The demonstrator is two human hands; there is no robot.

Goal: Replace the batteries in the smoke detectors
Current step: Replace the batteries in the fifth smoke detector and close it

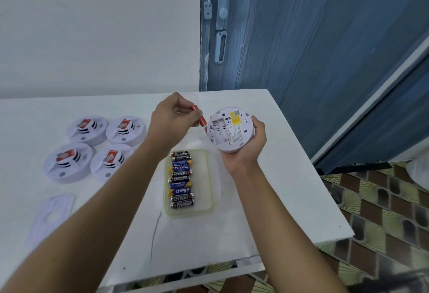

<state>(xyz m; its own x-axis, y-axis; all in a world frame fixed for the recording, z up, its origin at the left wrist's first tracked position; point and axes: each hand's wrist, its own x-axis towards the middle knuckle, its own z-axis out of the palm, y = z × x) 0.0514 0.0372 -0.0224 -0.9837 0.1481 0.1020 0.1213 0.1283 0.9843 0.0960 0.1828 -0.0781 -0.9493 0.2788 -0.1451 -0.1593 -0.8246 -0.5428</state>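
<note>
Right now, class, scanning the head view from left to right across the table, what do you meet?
Four smoke detectors → left hand holding a red battery → right hand cupping an opened smoke detector → blue door.

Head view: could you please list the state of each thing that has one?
Held detector: back up, battery bay open and empty, in right hand.
Red battery: pinched in left hand.
Four detectors: face up on table.
Tray: open, holding batteries.
Door: closed.
</note>
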